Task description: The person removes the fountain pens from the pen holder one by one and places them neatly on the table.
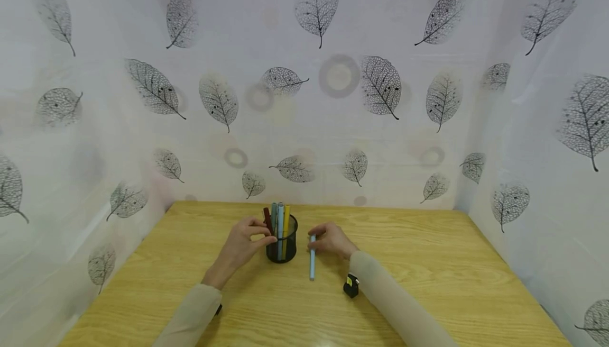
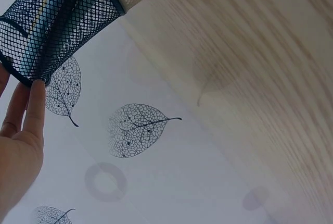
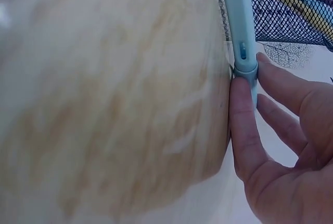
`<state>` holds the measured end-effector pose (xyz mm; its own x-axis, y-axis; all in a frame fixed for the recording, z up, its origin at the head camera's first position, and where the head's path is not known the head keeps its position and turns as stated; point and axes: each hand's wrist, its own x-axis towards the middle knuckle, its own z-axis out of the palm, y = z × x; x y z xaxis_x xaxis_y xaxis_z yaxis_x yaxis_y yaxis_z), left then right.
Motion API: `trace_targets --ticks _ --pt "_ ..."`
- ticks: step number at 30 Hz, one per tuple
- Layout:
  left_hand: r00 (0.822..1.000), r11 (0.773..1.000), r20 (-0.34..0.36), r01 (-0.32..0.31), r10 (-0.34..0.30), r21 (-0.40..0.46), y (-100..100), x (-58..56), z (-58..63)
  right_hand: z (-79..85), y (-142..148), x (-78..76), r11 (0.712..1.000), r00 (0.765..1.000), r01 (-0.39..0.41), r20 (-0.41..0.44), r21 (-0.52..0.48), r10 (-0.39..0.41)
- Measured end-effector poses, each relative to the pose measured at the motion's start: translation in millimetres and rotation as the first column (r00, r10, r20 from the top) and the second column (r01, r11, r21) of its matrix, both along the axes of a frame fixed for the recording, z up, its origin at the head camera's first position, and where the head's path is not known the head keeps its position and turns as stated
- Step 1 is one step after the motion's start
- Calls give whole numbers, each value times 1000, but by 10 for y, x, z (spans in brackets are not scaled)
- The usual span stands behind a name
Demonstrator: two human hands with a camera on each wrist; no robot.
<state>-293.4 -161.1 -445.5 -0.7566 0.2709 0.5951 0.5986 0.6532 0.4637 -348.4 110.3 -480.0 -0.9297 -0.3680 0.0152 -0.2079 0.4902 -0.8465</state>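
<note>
A black mesh pen holder (image 1: 292,245) stands on the table with several pens in it: a dark red pen (image 1: 268,219), a yellow pen (image 1: 287,219) and bluish ones. At its left side, my left hand (image 1: 243,244) grips the rim between thumb and fingers. The left wrist view shows the mesh cup (image 2: 78,26) with fingertips (image 2: 36,96) right at its rim. To the right of the holder, my right hand (image 1: 333,241) pinches a light blue pen (image 1: 312,265) near its far end. Thumb and fingers close on the pen (image 3: 240,26) by a seam in its barrel.
The wooden table (image 1: 428,273) reaches back to a pale curtain (image 1: 323,125) printed with dark leaf skeletons, which also hangs on both sides. A small black device (image 1: 351,286) sits at the right wrist.
</note>
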Motion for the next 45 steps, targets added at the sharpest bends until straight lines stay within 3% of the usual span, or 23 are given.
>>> trace_targets --ticks 6,23,35,40,45 --pt "1000 1000 5 10 -11 5 2 -1 -6 -6 27 -5 999 999 1 -45 40 1" --pt "1000 1000 21 -7 7 1 3 4 -5 18 42 12 1000 1000 25 15 13 -25" --pt "1000 1000 24 1 -1 5 -2 4 1 -15 57 -9 1000 1000 14 -1 28 -14" --pt "1000 1000 19 -2 2 4 -1 3 -2 -22 60 -9 1000 999 14 37 -14 -14" --pt "1000 1000 8 -5 5 -6 4 -6 -13 -10 56 0 992 991 15 131 -125 1"
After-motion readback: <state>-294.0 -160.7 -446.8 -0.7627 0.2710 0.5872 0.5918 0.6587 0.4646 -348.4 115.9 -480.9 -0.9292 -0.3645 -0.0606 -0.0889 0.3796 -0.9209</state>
